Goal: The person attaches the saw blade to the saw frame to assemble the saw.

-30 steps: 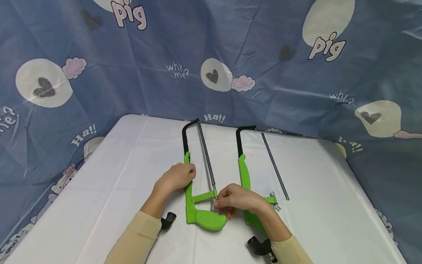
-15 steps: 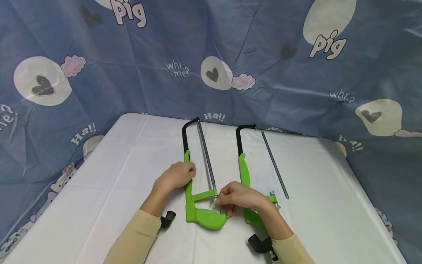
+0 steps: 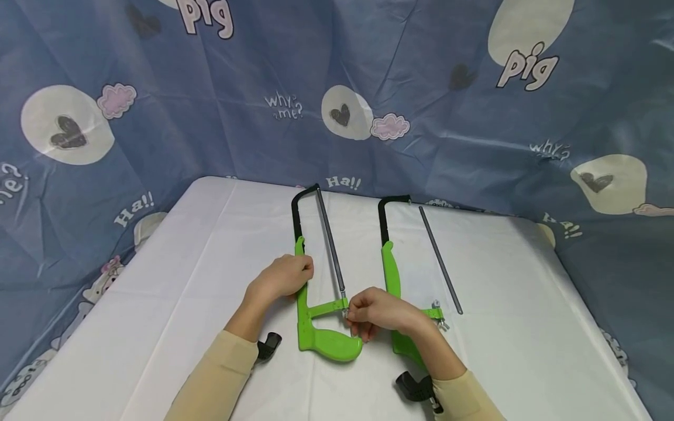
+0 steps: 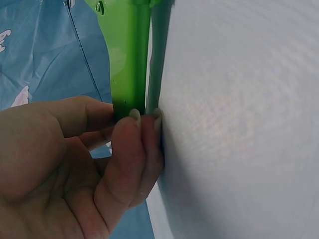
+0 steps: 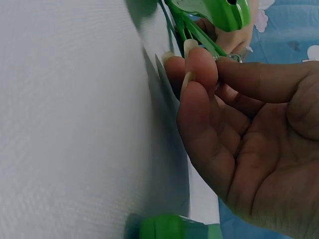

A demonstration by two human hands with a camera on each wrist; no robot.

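Note:
A hacksaw with a green handle [image 3: 334, 345] and black front frame lies on the white table, its grey blade [image 3: 330, 240] running between the frame's two ends. My left hand [image 3: 281, 276] grips the green spine [image 4: 128, 59] of this saw, thumb on one side and fingertips on the other in the left wrist view. At the blade's near end, my right hand [image 3: 381, 310] pinches the small metal wing nut [image 3: 345, 313] behind the green crossbar [image 3: 326, 309]. Thumb and fingers cover most of that nut in the right wrist view.
A second green and black hacksaw [image 3: 391, 272] lies to the right, partly under my right wrist. Its own wing nut [image 3: 443, 325] shows at the crossbar. Beside it rests a loose blade [image 3: 441, 260]. A patterned blue cloth [image 3: 263, 88] hangs behind the white table [image 3: 221, 234].
The right thumb and fingers shift slightly at the wing nut, the thumb drawing in. My left hand keeps its hold, and both saws stay in place. The head view tilts slightly.

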